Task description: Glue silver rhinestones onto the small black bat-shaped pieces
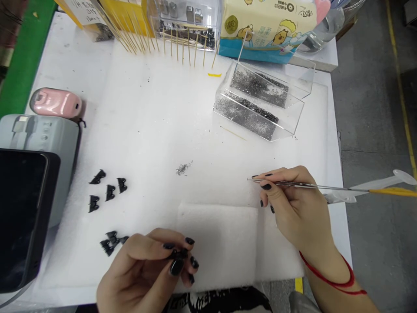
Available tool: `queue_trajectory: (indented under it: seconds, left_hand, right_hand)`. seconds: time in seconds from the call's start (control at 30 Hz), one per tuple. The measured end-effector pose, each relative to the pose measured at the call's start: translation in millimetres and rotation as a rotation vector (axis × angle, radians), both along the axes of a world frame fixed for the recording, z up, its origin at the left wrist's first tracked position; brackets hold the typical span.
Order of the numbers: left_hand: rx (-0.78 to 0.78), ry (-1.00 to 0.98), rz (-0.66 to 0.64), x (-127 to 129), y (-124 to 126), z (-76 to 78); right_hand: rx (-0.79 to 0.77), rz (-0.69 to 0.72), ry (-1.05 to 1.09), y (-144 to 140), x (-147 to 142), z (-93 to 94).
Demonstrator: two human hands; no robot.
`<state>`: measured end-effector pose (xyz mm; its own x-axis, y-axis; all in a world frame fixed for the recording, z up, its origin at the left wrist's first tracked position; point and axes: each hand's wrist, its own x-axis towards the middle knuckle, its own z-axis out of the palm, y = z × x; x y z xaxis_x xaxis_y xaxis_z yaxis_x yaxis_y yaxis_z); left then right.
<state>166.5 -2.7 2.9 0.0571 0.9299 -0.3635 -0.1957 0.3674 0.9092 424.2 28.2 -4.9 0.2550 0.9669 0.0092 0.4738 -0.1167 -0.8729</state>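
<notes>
Two hands over white foam, left hand pinching small black clip, right hand gripping thin metal tweezers

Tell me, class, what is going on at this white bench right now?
A person sits at a white foam-covered table. The left hand pinches a small black clip between its fingertips. The right hand holds thin metal tweezers, tips pointing left above the foam. More black clips lie to the left, a small heap of tiny grey bits sits mid-table, and clear trays of the same bits stand behind.
</notes>
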Motion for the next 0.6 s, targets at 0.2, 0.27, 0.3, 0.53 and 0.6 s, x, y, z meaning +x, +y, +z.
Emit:
queue_trajectory:
  seconds: [0.2, 0.27, 0.3, 0.53, 0.6]
  left_hand:
    - [0.023, -0.015, -0.019, -0.4, -0.7, -0.9]
    - [0.027, -0.02, -0.024, -0.6, -1.4, -1.4]
    - [0.027, -0.022, -0.025, -1.0, -1.7, -1.9]
    - [0.056, -0.029, -0.046, -1.1, -2.5, -4.5]
    - [0.063, -0.027, -0.042, -0.1, -2.7, -3.6]
  right_hand:
    - [-0.01, -0.017, 0.019, -1.4, 1.8, -0.3]
    - [-0.02, -0.016, 0.03, -1.1, 1.8, -0.5]
    - [-0.022, -0.014, 0.037, -0.9, 1.7, -0.8]
    - [-0.032, -0.008, 0.083, -0.8, 2.0, -2.1]
    - [-0.037, -0.009, 0.088, -0.6, 2.2, -1.4]
